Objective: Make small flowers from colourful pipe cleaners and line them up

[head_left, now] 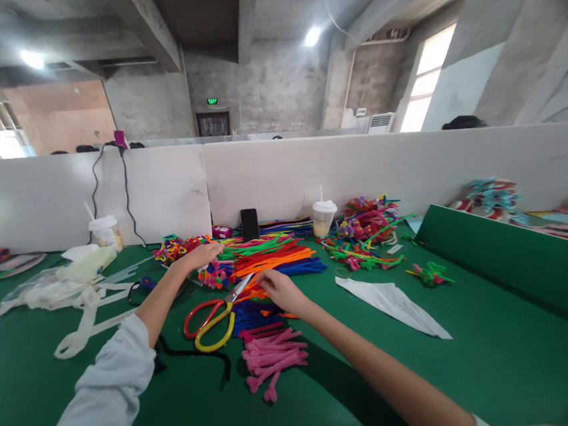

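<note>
My left hand reaches over the far end of the colourful pipe cleaners, its fingers stretched out above a pile of small twisted pieces. My right hand has its fingers pinched together at the orange pipe cleaners; what lies between the fingertips is too small to make out. Large scissors with one red and one yellow handle lie just left of that hand, blades partly apart. Nearer to me are blue pipe cleaners and a bundle of pink ones with looped ends.
A black phone leans against the white partition. Lidded cups stand at the back. White strips and plastic lie left, a white sheet right. A green flower-like piece lies before a green panel.
</note>
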`<control>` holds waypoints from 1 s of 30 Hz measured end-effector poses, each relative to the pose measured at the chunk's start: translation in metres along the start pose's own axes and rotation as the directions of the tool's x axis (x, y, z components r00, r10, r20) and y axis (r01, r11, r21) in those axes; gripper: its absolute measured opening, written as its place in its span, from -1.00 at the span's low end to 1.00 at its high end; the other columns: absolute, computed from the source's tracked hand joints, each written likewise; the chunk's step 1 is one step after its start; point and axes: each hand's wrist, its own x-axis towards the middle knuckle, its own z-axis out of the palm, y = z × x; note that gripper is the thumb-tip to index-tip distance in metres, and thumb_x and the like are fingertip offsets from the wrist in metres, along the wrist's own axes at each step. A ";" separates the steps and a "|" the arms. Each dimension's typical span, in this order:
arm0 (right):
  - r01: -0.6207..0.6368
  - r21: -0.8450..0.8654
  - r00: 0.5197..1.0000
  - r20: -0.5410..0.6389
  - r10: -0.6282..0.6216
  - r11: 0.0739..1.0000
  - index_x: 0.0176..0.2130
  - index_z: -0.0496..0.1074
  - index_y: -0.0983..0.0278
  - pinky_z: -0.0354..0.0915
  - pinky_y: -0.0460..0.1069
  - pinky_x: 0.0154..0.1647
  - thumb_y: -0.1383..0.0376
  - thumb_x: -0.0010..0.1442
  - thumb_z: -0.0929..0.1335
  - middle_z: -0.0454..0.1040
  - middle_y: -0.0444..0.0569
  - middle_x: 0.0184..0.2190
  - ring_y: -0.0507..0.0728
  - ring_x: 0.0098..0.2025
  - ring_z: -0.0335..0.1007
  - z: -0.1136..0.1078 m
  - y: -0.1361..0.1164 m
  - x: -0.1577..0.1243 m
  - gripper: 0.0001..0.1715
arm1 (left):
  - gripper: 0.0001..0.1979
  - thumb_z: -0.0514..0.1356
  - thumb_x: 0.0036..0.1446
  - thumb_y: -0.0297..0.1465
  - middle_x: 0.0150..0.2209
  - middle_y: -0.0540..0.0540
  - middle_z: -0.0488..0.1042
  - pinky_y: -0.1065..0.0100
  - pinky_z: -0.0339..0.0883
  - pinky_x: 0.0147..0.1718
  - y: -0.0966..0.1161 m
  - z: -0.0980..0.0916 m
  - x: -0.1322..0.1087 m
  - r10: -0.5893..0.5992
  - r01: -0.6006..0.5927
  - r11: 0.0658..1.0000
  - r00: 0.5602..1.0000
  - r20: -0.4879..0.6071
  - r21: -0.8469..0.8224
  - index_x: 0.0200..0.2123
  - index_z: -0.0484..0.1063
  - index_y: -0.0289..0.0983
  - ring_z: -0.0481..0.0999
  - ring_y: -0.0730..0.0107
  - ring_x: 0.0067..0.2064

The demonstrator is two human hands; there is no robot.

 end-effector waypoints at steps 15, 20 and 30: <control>0.525 -0.392 0.824 0.458 -0.334 0.756 0.15 -0.01 0.32 0.08 0.13 0.04 0.44 -0.10 0.31 0.14 0.17 0.12 0.23 0.14 0.04 0.065 0.019 0.112 -0.16 | -0.68 -0.02 -0.08 -0.62 -0.25 -0.19 0.50 0.39 0.23 -0.24 -0.022 0.030 -0.043 -0.121 0.120 0.993 0.990 -0.072 -0.017 -0.28 0.43 -0.30 0.45 0.22 -0.19; 0.578 -0.374 0.791 0.473 -0.388 0.725 0.06 0.12 0.33 0.13 0.09 -0.06 0.40 -0.11 0.33 0.27 0.17 0.00 0.24 0.04 0.16 0.066 0.023 0.118 -0.29 | -0.74 0.02 -0.13 -0.59 -0.35 -0.15 0.49 0.39 0.25 -0.33 -0.023 0.032 -0.041 -0.128 0.121 0.989 0.988 -0.083 -0.083 -0.35 0.42 -0.33 0.45 0.25 -0.30; 0.625 -0.286 0.760 0.437 -0.482 0.726 -0.05 0.24 0.34 0.16 0.03 -0.16 0.44 -0.12 0.32 0.35 0.12 -0.12 0.22 -0.07 0.25 0.076 0.026 0.118 -0.44 | -0.66 -0.02 -0.01 -0.49 -0.39 -0.08 0.49 0.45 0.35 -0.44 -0.027 0.030 -0.043 -0.176 0.141 0.932 0.981 -0.076 -0.333 -0.15 0.37 -0.35 0.49 0.40 -0.42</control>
